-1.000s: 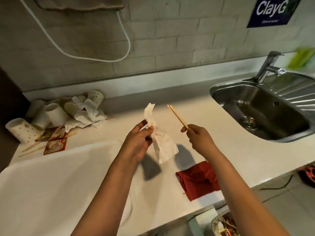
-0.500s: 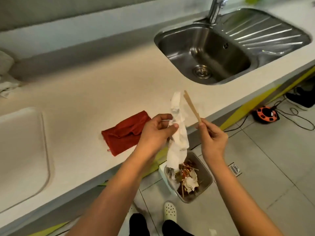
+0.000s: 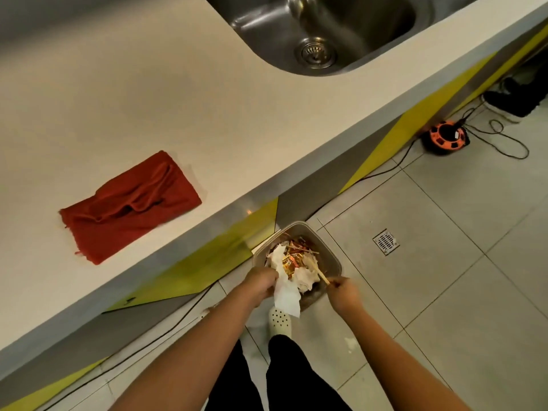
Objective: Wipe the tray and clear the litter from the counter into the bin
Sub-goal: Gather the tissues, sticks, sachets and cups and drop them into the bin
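Both hands reach over the bin (image 3: 332, 253) on the floor — left hand (image 3: 261, 284) clutching a crumpled white napkin (image 3: 286, 296), right hand (image 3: 344, 293) pinching a wooden stick (image 3: 318, 272). Litter (wrappers, tissue) fills the bin; a red cloth (image 3: 130, 204) lies on the tabletop (image 3: 148, 99).

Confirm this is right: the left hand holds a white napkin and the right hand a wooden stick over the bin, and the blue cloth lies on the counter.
One detail is wrong: the head view shows the cloth on the counter is red, not blue. The rest holds: the left hand holds the white napkin and the right hand the wooden stick over the bin.
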Demonstrator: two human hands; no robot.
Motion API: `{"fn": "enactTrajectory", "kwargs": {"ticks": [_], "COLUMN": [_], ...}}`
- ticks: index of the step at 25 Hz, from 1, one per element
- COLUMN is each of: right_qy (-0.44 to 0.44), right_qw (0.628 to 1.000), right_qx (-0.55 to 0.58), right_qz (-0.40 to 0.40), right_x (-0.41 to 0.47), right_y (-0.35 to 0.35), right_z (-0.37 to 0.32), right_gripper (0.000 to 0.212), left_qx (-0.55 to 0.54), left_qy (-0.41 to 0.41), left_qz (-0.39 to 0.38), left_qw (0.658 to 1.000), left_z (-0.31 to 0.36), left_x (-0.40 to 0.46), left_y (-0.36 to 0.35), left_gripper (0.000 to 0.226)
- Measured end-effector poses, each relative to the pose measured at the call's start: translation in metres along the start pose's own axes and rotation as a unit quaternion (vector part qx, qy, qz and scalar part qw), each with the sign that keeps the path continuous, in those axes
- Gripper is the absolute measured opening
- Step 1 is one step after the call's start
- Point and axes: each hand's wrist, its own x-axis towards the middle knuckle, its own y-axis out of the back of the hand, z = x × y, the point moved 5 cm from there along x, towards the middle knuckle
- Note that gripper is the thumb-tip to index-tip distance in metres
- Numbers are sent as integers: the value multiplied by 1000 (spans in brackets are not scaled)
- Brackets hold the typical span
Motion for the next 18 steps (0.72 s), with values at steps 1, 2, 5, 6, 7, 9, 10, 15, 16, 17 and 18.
{"fn": "enactTrajectory", "kwargs": {"ticks": [1, 2, 5, 6, 7, 9, 10, 15, 16, 17, 18], "right_qy": [-12, -19, 34, 72, 102, 114, 109, 283, 340, 396, 439], "right_qw": [999, 998, 987, 984, 983, 987, 991, 955, 935, 908, 882], "right_qx": [-29, -54, -131, -138, -135, -94, -51, 84, 95, 114, 137], "right_qz": [-26, -41, -83, -82, -77, -69, -59, 19, 42, 71, 102], "right_x": [11, 20, 37, 38, 37, 34, 31, -12, -24, -39, -55], "right_y": [-8, -13, -22, -21, -19, -15, -12, 12, 24, 41, 59], "right_z": [-2, -7, -41, -54, -64, -68, -68, -102, -117, -139, -162], "right_gripper": [24, 23, 30, 32, 33, 33, 32, 24, 23, 21, 20], "left_qx": [-7, -20, -18, 12, 68, 183, 213, 112, 96, 83, 67], "left_qy": [13, 14, 26, 35, 37, -1, -28, -130, -161, -201, -242], "left_qz": [0, 2, -19, -29, -26, 27, 44, 6, -7, -18, -30], "left_qw": [1000, 1000, 999, 999, 997, 983, 976, 985, 982, 976, 967], "left_z": [-2, 0, 21, 23, 27, 30, 33, 68, 81, 99, 116], "left_x": [14, 23, 5, 2, -4, -5, -9, -72, -93, -119, -148], "left_y": [-5, -10, -25, -26, -23, -8, -1, 6, 5, 9, 15], "left_gripper": [45, 48, 48, 50, 50, 45, 41, 26, 25, 25, 26]}}
